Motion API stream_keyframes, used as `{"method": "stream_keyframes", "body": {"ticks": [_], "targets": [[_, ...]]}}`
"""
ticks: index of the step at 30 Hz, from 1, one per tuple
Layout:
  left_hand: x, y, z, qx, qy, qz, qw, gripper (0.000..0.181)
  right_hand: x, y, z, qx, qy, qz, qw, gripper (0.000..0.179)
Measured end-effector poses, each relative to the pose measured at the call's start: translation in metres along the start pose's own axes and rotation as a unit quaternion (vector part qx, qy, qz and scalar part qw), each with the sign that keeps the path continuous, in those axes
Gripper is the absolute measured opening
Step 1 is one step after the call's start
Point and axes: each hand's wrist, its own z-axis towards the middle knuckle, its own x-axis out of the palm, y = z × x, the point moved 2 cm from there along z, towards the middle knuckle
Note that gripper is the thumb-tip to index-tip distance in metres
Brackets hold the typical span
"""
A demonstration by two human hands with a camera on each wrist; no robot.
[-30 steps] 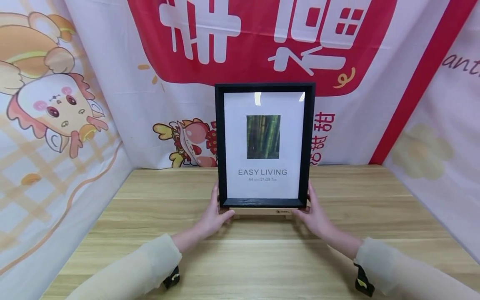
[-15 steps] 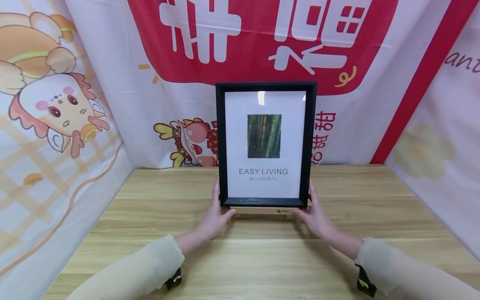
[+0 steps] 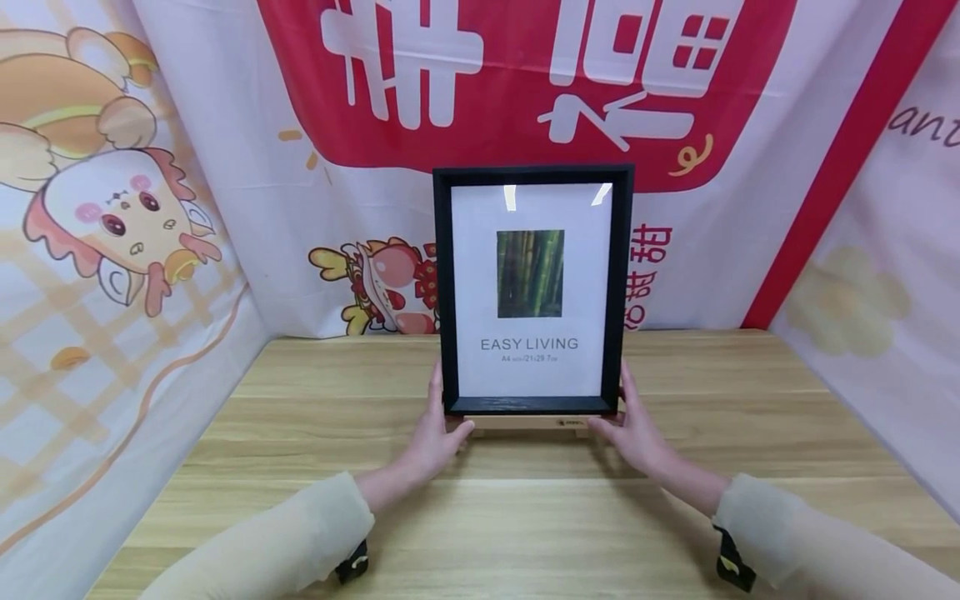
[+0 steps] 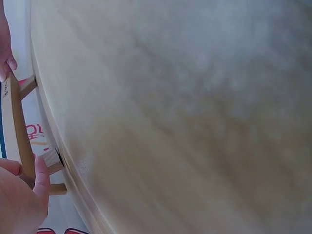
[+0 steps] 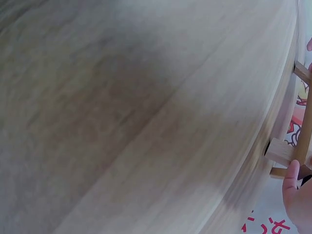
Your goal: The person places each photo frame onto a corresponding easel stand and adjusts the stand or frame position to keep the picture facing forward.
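A black picture frame (image 3: 532, 287) with a bamboo picture and the words "EASY LIVING" stands upright on the ledge (image 3: 517, 422) of a small wooden easel. At the ledge's left end my left hand (image 3: 435, 435) grips, thumb in front and fingers going up beside the frame. My right hand (image 3: 636, 435) holds the other end in the same way. From the left wrist view, the left hand (image 4: 19, 204) wraps the ledge (image 4: 22, 129), with easel legs below it. In the right wrist view, the right thumb (image 5: 291, 175) lies against the ledge near a wooden leg (image 5: 280, 152).
The wood-grain table (image 3: 517, 517) spreads out around the easel. Behind it hangs a white and red printed cloth (image 3: 360, 150), and more printed cloth walls (image 3: 150, 350) stand at both sides. A dark strap (image 3: 352, 562) shows under the left sleeve.
Both hands keep their hold on the easel ledge. The frame appears only very slightly further right in the head view, and the light reflections on its glass have shifted.
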Motion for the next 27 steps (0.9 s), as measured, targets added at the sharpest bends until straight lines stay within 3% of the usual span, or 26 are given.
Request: {"method": "stream_keyframes", "body": {"ticks": [11, 18, 22, 27], "targets": [[0.002, -0.004, -0.003, -0.026, -0.001, 0.009, 0.9996, 0.113, -0.002, 0.0, 0.001, 0.007, 0.004, 0.004, 1.0, 0.108], [0.002, -0.004, -0.001, -0.027, -0.001, 0.014, 0.9995, 0.114, -0.003, -0.002, 0.005, -0.008, 0.0, 0.012, 0.9999, 0.107], [0.002, -0.002, -0.002, -0.018, -0.007, 0.02, 0.9996, 0.114, -0.003, -0.002, 0.004, 0.004, 0.005, 0.003, 1.0, 0.108], [-0.011, 0.001, -0.006, -0.029, -0.005, 0.022, 0.9993, 0.11, -0.011, 0.003, -0.004, 0.006, 0.014, -0.013, 0.9998, 0.107]]}}
